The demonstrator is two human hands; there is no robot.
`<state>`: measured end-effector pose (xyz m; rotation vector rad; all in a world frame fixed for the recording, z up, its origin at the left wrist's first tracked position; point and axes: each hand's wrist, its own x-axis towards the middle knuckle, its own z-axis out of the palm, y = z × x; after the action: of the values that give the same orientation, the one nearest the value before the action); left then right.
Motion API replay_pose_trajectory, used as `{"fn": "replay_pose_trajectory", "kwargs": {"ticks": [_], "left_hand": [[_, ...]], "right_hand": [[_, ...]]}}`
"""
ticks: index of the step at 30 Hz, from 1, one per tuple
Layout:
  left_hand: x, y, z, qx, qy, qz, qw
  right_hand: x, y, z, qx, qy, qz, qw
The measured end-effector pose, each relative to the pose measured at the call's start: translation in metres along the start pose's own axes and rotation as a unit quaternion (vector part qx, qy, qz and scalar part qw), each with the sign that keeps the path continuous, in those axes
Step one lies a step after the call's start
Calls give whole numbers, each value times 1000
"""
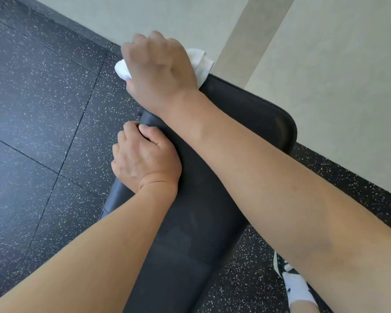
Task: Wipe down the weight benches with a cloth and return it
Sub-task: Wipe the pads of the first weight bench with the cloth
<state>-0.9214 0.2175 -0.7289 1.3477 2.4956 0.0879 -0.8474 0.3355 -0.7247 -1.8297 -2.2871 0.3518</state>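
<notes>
Black padded weight bench [212,177] running from 6 toward 1 o'clock, right hand [158,71] clutching white cloth [199,62] at its far end, left hand [142,159] gripping the bench's left edge.

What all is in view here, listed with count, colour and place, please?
bench: one, black padded, running from bottom centre up to the wall
cloth: one, white, at the bench's far end, under the right hand
floor: dark speckled tiles, left and lower right
wall: pale, top right, with a lighter strip
shoe: one, black and white, with white sock, bottom right
left hand: grips the bench's left edge
right hand: holds the cloth, arm crossing the bench
</notes>
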Motion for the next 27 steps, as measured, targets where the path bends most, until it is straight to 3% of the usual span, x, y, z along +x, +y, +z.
{"fn": "replay_pose_trajectory", "kwargs": {"ticks": [2,6,12,17,22,27], "left_hand": [[-1,0,0,-1,3,2,1000],[-2,-2,1,-8,9,11,1000],[-2,-3,1,-16,5,21,1000],[-2,-4,1,-17,5,21,1000],[-1,-3,1,-3,15,25,1000],[0,-5,1,-3,26,20,999]], "right_hand": [[-15,6,-4,12,5,-30,999],[-105,38,-21,73,119,-67,988],[-230,119,-36,50,158,-23,986],[-189,103,-30,53,196,64,977],[-145,88,-37,110,146,171,968],[-73,60,-35,113,78,128,982]]}}
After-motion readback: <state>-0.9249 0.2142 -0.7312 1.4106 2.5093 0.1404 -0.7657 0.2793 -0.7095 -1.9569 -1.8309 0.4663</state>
